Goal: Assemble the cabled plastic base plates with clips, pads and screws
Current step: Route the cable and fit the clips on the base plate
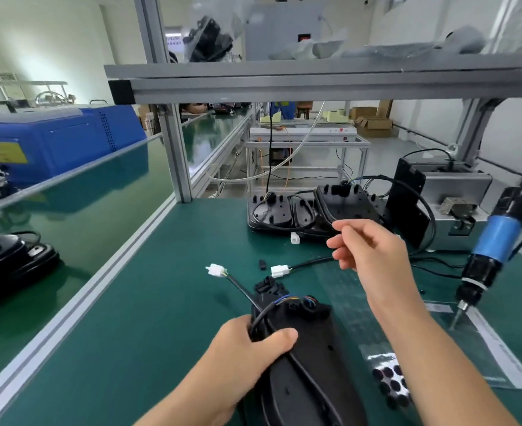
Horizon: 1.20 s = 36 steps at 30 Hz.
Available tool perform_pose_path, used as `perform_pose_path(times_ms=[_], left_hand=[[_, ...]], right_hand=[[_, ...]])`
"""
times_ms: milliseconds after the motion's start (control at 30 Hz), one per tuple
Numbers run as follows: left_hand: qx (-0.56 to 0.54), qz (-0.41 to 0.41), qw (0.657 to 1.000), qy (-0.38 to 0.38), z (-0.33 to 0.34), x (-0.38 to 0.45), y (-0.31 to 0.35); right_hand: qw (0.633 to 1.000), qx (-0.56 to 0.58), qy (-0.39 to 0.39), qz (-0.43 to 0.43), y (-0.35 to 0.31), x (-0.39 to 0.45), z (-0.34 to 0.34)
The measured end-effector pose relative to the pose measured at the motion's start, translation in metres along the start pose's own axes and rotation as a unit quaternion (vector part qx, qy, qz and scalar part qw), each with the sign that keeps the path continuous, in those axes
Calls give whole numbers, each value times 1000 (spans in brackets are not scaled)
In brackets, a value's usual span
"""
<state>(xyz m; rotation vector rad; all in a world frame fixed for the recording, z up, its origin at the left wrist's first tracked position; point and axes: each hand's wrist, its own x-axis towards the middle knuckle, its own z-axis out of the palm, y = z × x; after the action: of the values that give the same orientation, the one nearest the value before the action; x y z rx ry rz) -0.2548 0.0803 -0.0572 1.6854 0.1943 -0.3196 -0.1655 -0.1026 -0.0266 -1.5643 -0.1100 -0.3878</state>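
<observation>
Black base plate (302, 364) gripped by left hand (247, 348) — right hand (367, 250) raised, fingers loosely spread

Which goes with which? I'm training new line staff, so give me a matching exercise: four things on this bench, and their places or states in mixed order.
Things:
1. base plate
2. screwdriver
3. pad sheet
4. right hand

States:
A. hangs at the right, tip down
B. gripped by the left hand
C. raised above the mat, holding nothing
D. lies flat beside the right forearm

Pairs: 1-B, 2-A, 3-D, 4-C
</observation>
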Motion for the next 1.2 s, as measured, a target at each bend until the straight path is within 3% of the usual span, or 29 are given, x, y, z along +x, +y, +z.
perform_pose_path(times_ms=[100,200,233,300,400,467,533,633,733,900,1033,1133,1200], left_hand=[[161,67,983,54,-8,5,-1],[381,117,909,121,-22,8,3],[407,119,898,116,-28,8,5],[345,109,930,58,-40,8,16],[66,73,995,-28,-54,8,36],[-104,38,990,-85,-60,10,43],[-68,28,995,-70,-62,16,43],[38,-3,998,44,-63,35,30],[94,-81,991,49,-57,52,19],[27,-115,991,71,-48,73,16],[-221,0,973,63,-70,78,46],[-231,108,967,20,-79,70,89],[-207,168,962,63,-80,65,123]], right_hand=[[998,-57,-42,3,1,-10,-8],[987,-117,-112,7,4,-21,-7],[982,-136,-133,2,5,-25,-4],[973,-167,-160,-16,5,-32,2],[969,-182,-160,-45,3,-39,13],[964,-203,-156,-70,-1,-43,21],[948,-253,-163,-103,-5,-46,30],[924,-315,-171,-132,-8,-48,37],[923,-323,-177,-109,-6,-48,38],[933,-304,-180,-70,2,-47,39],[944,-276,-160,-79,-1,-43,39],[961,-192,-188,-58,-17,-33,53],[967,-86,-242,4,-32,-25,65]])
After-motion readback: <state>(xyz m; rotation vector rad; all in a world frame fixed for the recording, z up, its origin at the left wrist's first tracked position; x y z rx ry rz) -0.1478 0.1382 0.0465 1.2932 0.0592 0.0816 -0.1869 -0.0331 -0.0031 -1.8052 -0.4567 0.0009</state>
